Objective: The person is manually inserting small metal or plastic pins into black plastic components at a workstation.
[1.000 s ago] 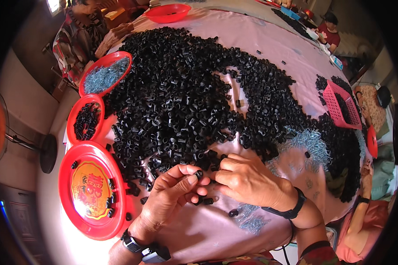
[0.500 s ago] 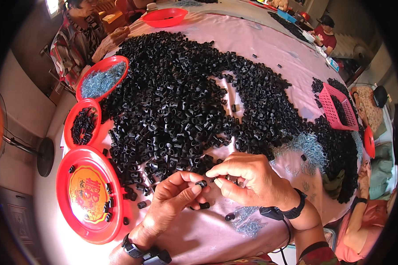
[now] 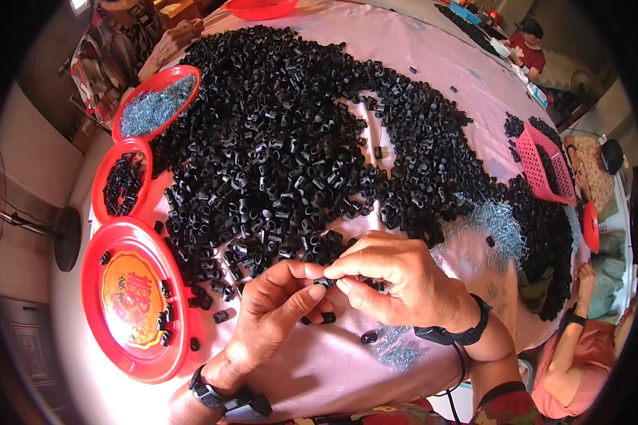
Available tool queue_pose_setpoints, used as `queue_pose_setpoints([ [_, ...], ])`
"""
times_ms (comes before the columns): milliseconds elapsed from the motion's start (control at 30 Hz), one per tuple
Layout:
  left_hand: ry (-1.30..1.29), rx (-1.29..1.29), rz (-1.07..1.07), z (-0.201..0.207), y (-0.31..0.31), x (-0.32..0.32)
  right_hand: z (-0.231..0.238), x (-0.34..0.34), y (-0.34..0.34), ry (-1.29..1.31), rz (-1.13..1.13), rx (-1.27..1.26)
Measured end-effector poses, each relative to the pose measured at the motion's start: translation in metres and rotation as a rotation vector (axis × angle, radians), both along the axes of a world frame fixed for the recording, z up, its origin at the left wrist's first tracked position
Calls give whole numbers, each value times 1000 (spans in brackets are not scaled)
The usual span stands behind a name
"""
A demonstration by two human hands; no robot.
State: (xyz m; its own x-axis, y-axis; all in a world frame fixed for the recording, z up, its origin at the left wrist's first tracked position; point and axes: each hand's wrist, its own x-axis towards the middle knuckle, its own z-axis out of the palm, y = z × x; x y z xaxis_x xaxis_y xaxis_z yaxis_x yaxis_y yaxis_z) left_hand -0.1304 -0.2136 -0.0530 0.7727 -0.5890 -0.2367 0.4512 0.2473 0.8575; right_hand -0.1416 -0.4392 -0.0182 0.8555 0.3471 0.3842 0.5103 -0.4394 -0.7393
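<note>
My left hand [image 3: 273, 312] pinches a small hollow black plastic piece [image 3: 324, 282] between thumb and forefinger. Against its near end come the thumb and forefinger of my right hand [image 3: 404, 273], pressed together. Whatever they hold is too small and too covered to make out. Beyond both hands spreads a large heap of similar black pieces [image 3: 262, 163]. A few loose ones lie under and beside my fingers, and a small patch of clear bluish slivers [image 3: 402, 354] lies on the cloth by my right wrist.
On the left stand a red plate [image 3: 96, 319] with a few black pieces, a red bowl [image 3: 99, 191] of slim black parts and a red tray [image 3: 122, 113] of clear slivers. A pink basket [image 3: 535, 166] is at the right. Other people sit around the pink-covered table [image 3: 418, 57].
My right fingertips have moved left and now meet the black piece in my left hand; before, a gap lay between them. The whole view has shifted slightly.
</note>
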Motion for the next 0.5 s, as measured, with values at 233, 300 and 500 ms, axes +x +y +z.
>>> queue_pose_setpoints([
  [233, -22, -3, 2, -2, 0, 0, 10, -6, 4, 131, -119, -16],
  [300, -25, -21, 3, -3, -1, -1, 11, -5, 3, 137, -92, -13],
  [500, -67, 35, 3, 1, 2, -2, 1, -3, 4, -66, -38, 0],
])
